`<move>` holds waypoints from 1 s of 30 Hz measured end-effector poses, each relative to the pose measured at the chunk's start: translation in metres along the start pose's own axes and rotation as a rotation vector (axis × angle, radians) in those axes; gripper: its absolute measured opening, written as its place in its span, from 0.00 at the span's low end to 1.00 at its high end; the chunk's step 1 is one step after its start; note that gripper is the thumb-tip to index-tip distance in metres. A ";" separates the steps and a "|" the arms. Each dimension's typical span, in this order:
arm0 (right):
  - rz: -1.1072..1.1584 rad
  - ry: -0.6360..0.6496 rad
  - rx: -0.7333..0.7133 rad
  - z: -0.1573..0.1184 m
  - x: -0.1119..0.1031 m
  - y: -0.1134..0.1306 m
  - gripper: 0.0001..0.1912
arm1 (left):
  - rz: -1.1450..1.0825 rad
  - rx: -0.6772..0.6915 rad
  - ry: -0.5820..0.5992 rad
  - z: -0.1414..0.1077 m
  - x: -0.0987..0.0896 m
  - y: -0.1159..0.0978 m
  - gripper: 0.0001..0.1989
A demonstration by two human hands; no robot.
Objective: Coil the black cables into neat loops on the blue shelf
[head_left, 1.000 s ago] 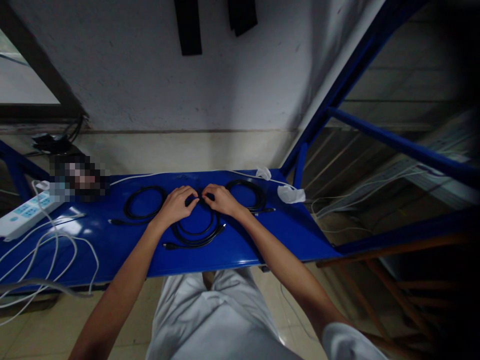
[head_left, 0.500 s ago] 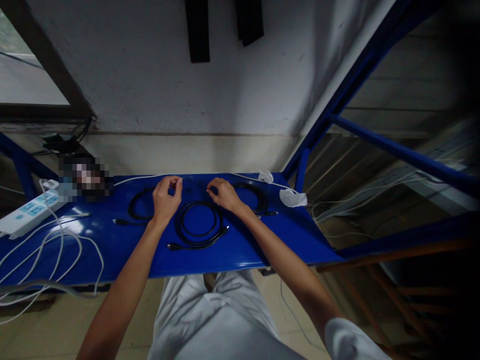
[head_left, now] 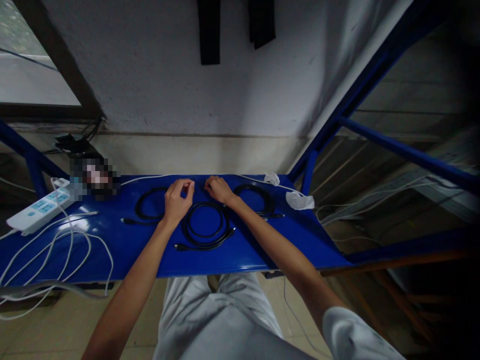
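Note:
My left hand (head_left: 177, 200) is over the far part of the blue table, thumb and forefinger pinched together. Whatever sits in that pinch is too small to make out. Just to its right, my right hand (head_left: 220, 191) has its fingers curled closed, and their tips are partly hidden. A coiled black cable (head_left: 205, 244) lies on the table between and below my hands. Another black cable coil (head_left: 139, 209) is partly covered by my left hand and wrist. The third coil of black cable (head_left: 270, 200) rests to the right, beyond my right forearm.
On the blue table (head_left: 240, 260), a white power strip (head_left: 43, 207) and loose white cables (head_left: 88, 245) occupy the left. Crumpled white wrapping (head_left: 300, 201) is at the right, with a thin white cord along the back. Blue frame bars (head_left: 309, 172) rise beside the wall.
My right hand has come left towards my left hand, narrowing the gap, and its fingers have closed more. The whole view has shifted slightly; the cable coils stay put.

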State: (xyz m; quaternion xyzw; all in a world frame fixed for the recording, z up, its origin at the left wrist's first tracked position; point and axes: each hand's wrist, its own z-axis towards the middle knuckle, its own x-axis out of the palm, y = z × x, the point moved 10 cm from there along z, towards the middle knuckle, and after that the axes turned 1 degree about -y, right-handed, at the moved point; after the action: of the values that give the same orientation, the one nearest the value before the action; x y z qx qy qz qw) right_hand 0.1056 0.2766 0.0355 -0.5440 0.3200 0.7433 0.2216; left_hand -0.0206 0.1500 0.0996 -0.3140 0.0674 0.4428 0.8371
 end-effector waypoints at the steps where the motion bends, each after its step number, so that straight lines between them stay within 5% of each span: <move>1: -0.001 0.007 -0.002 -0.003 0.000 0.000 0.09 | 0.002 0.002 0.008 0.000 0.001 0.000 0.10; 12: 0.068 -0.005 -0.075 -0.039 -0.005 -0.003 0.08 | 0.003 0.040 0.151 -0.004 0.016 -0.011 0.07; 20: 0.165 -0.088 -0.096 -0.050 -0.010 -0.004 0.07 | 0.082 0.063 0.333 -0.011 0.037 -0.006 0.07; 27: 0.132 -0.080 -0.109 -0.051 -0.011 0.000 0.08 | 0.083 0.039 0.374 -0.009 0.040 -0.004 0.09; 30: 0.133 -0.068 -0.109 -0.051 -0.009 -0.001 0.08 | -0.042 0.006 0.504 -0.010 0.042 -0.015 0.10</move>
State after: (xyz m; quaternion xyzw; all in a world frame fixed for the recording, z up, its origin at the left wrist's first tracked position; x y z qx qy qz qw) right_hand 0.1434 0.2406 0.0337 -0.5071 0.3068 0.7908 0.1526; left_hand 0.0175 0.1672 0.0823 -0.4133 0.2686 0.3330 0.8038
